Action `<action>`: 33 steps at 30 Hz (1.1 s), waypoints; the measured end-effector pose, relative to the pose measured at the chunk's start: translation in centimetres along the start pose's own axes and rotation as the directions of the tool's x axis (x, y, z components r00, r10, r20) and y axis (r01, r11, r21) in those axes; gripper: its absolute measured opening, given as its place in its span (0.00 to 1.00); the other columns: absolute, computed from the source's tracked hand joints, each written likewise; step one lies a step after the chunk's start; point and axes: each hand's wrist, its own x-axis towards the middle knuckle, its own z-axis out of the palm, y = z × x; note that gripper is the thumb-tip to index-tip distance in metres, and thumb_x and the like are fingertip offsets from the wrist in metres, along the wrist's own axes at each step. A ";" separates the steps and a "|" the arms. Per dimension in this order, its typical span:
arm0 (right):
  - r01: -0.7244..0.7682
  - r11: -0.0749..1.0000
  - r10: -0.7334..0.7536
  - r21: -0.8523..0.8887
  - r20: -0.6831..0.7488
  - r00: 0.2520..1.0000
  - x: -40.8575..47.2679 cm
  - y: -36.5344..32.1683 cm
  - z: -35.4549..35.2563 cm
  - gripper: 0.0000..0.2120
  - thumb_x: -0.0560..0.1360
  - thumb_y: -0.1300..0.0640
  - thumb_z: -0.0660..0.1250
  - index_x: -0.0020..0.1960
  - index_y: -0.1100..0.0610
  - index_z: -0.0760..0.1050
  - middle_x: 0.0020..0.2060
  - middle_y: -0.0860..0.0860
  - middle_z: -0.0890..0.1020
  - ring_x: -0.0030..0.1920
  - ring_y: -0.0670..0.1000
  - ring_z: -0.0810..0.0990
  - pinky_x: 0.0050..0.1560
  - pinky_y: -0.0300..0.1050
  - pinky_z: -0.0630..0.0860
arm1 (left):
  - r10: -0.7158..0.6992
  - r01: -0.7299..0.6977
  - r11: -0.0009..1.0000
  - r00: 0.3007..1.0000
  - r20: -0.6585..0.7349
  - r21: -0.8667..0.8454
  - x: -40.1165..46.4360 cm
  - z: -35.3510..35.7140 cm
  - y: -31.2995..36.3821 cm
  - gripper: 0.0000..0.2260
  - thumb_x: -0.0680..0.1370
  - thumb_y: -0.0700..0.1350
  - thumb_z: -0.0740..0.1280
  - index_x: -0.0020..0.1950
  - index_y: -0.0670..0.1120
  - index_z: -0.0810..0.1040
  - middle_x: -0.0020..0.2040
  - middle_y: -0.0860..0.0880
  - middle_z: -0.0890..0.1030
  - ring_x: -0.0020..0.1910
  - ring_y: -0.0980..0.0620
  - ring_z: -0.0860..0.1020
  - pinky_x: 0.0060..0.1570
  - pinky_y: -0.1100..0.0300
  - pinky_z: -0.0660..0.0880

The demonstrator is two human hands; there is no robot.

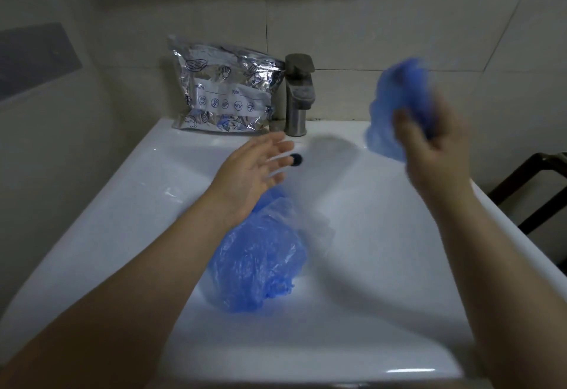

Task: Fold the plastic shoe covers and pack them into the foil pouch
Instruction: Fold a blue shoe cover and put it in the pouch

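Blue shoe cover [395,103] is gripped by curled right-hand fingers [408,130], while another shoe cover [260,262] is left below straight, spread left-hand fingers [276,146].

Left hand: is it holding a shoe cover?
No, the left hand is open and empty above the shoe cover lying in the sink.

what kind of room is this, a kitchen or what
Most likely a bathroom or washroom: a white ceramic sink with a metal faucet at its back edge, and tiled walls behind. The foil pouch leans against that wall on the sink ledge.
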 end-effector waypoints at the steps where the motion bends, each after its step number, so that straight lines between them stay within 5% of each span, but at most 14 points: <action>1: 0.226 0.953 -0.184 -0.202 0.209 0.961 -0.5 -0.4 0.5 0.10 0.74 0.51 0.61 0.46 0.58 0.74 0.32 0.44 0.73 0.32 0.43 0.71 0.38 0.32 0.68 | -0.042 0.044 0.999 0.998 0.053 -0.025 -0.1 0.2 0.2 0.11 0.79 0.49 0.56 0.53 0.47 0.76 0.47 0.50 0.82 0.44 0.54 0.80 0.49 0.57 0.72; 3: 0.501 0.779 -0.271 -0.376 0.519 0.811 -1.4 -0.3 1.7 0.17 0.73 0.50 0.60 0.55 0.59 0.77 0.37 0.49 0.79 0.36 0.52 0.78 0.35 0.42 0.75 | -0.142 0.147 0.989 0.978 0.154 -0.021 -0.3 0.8 0.3 0.18 0.76 0.58 0.54 0.50 0.47 0.77 0.42 0.50 0.84 0.42 0.54 0.81 0.48 0.56 0.73; 7: 0.708 0.567 -0.281 -0.422 0.709 0.647 -3.6 0.1 4.8 0.19 0.68 0.53 0.61 0.58 0.54 0.78 0.42 0.53 0.82 0.35 0.57 0.79 0.26 0.44 0.73 | -0.162 0.186 0.981 0.944 0.287 -0.057 -0.6 1.6 -0.2 0.20 0.69 0.56 0.60 0.54 0.45 0.76 0.41 0.50 0.83 0.39 0.56 0.81 0.44 0.58 0.79; 11: 0.721 0.541 -0.245 -0.434 0.739 0.628 -4.7 0.4 6.0 0.15 0.67 0.51 0.65 0.51 0.54 0.80 0.41 0.53 0.82 0.34 0.56 0.78 0.26 0.43 0.72 | -0.133 0.137 0.991 0.977 0.168 -0.012 -0.3 1.2 -0.8 0.05 0.76 0.39 0.62 0.47 0.41 0.77 0.36 0.49 0.82 0.34 0.56 0.81 0.35 0.62 0.79; 14: 0.700 0.563 -0.213 -0.438 0.742 0.636 -4.9 0.3 5.9 0.22 0.72 0.42 0.57 0.54 0.55 0.79 0.41 0.52 0.81 0.36 0.56 0.77 0.34 0.44 0.72 | -0.102 0.109 0.990 0.992 0.074 -0.092 0.2 0.8 -0.9 0.10 0.80 0.41 0.57 0.45 0.41 0.76 0.34 0.49 0.82 0.32 0.56 0.80 0.36 0.64 0.78; 18: 0.394 0.804 -0.138 -0.445 0.505 0.852 -4.8 0.1 6.0 0.19 0.75 0.46 0.58 0.48 0.57 0.81 0.35 0.54 0.80 0.36 0.58 0.77 0.39 0.46 0.72 | -0.022 0.025 0.945 1.000 0.011 -0.326 0.5 0.5 0.1 0.14 0.82 0.44 0.53 0.44 0.41 0.76 0.35 0.48 0.83 0.35 0.53 0.81 0.37 0.62 0.80; 20: 0.155 0.903 -0.026 -0.400 0.310 0.950 -4.8 0.3 6.1 0.15 0.74 0.48 0.60 0.48 0.57 0.81 0.43 0.54 0.80 0.45 0.56 0.76 0.49 0.43 0.70 | -0.008 -0.011 0.940 0.998 -0.056 -0.340 0.5 0.2 0.3 0.13 0.81 0.44 0.55 0.45 0.42 0.77 0.37 0.48 0.83 0.38 0.52 0.82 0.42 0.59 0.80; 22: -0.160 0.927 0.205 -0.338 0.100 0.974 -4.6 0.8 6.0 0.15 0.72 0.49 0.67 0.56 0.54 0.76 0.56 0.53 0.74 0.57 0.52 0.71 0.59 0.36 0.64 | -0.010 -0.021 0.949 0.995 -0.098 -0.316 0.6 0.1 0.4 0.11 0.81 0.44 0.57 0.47 0.42 0.77 0.40 0.47 0.83 0.40 0.51 0.82 0.46 0.56 0.79; 23: -0.360 0.898 0.382 -0.254 0.041 0.923 -4.3 1.0 5.9 0.21 0.70 0.49 0.70 0.61 0.53 0.72 0.60 0.51 0.71 0.60 0.51 0.70 0.62 0.38 0.64 | -0.006 -0.024 0.957 0.995 -0.104 -0.290 0.6 0.0 0.3 0.11 0.81 0.44 0.57 0.48 0.42 0.78 0.41 0.47 0.83 0.42 0.50 0.82 0.49 0.55 0.79; 25: -0.699 0.715 0.696 -0.028 0.123 0.707 -3.7 1.1 5.3 0.27 0.68 0.45 0.72 0.62 0.54 0.70 0.60 0.50 0.74 0.58 0.50 0.74 0.60 0.46 0.70 | -0.002 -0.017 0.970 0.997 -0.079 -0.242 0.4 0.1 0.4 0.11 0.81 0.44 0.57 0.48 0.43 0.77 0.41 0.47 0.83 0.43 0.50 0.82 0.52 0.54 0.78; 28: -0.933 0.346 0.820 0.101 0.451 0.353 -3.3 0.9 4.8 0.10 0.73 0.49 0.68 0.49 0.55 0.76 0.40 0.51 0.81 0.38 0.48 0.80 0.42 0.40 0.76 | -0.016 0.007 0.972 0.999 -0.034 -0.233 0.2 0.5 0.3 0.11 0.81 0.44 0.56 0.51 0.43 0.77 0.43 0.47 0.84 0.44 0.49 0.82 0.53 0.54 0.77; 30: -0.941 0.293 0.819 0.166 0.464 0.337 -3.4 0.9 4.8 0.04 0.74 0.56 0.67 0.42 0.55 0.76 0.31 0.49 0.78 0.27 0.44 0.75 0.30 0.35 0.73 | -0.054 0.049 0.971 0.998 -0.014 -0.234 0.1 0.7 0.3 0.12 0.81 0.45 0.56 0.52 0.44 0.78 0.45 0.47 0.84 0.46 0.49 0.81 0.53 0.54 0.77; 33: -0.912 0.366 0.812 0.185 0.415 0.410 -3.2 1.0 5.0 0.05 0.74 0.60 0.66 0.39 0.55 0.74 0.27 0.48 0.76 0.24 0.42 0.71 0.24 0.33 0.69 | -0.187 0.186 0.974 0.982 0.005 -0.130 -0.2 0.8 0.3 0.10 0.79 0.50 0.59 0.51 0.48 0.78 0.48 0.47 0.82 0.49 0.48 0.79 0.55 0.49 0.74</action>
